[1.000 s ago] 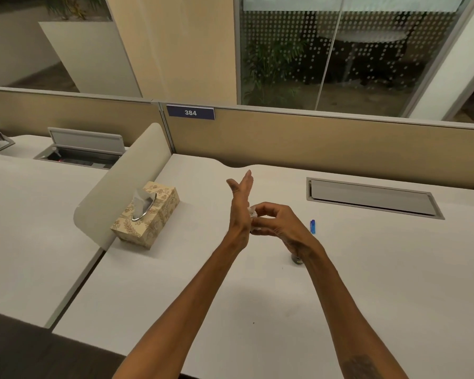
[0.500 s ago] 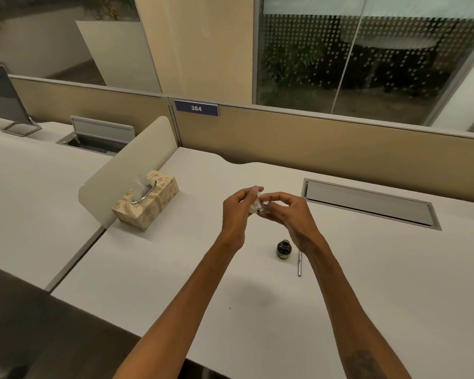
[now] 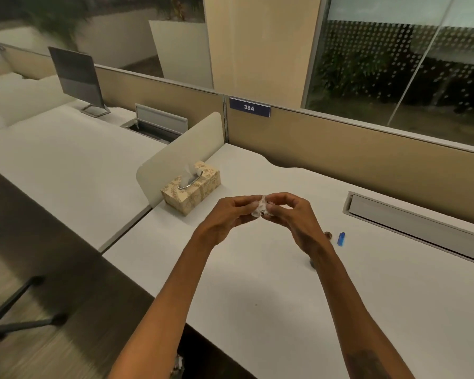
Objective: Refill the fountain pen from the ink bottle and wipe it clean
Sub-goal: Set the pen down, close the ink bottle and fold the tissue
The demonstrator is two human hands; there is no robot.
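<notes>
Two bare forearms reached out over a white table [image 3: 257,310]. The left hand [image 3: 230,217] and right hand [image 3: 293,217] met in the air, fingertips facing each other. Between them sat a small crumpled tissue [image 3: 261,207]. Both hands were closed on it, each pinching it with curled fingers and thumb. A dark spot, likely ink, showed on the tissue's lower edge, nearest the right thumb.

The pen was not plainly in view. It could not be told whether a part of it was wrapped inside the wad. A small dark thing [image 3: 328,235] lay on the table just beyond the right wrist, partly hidden by it. Whether it was the bottle, its lid or a piece of the pen could not be told. A small blue piece [image 3: 341,238] lay just beside that, further out from the right hand. A patterned box [image 3: 190,187] with a sheet sticking up stood beyond the left hand, well apart from it.

This looked like the wiping stage. To do it well, the fingers would want to turn the tissue so a clean patch faces inward and keep the stained side off the skin. Light, rolling pressure would suit better than a hard squeeze, since thin paper tears and sheds lint. If the wad is spent, a fresh sheet waits in the box.
</notes>
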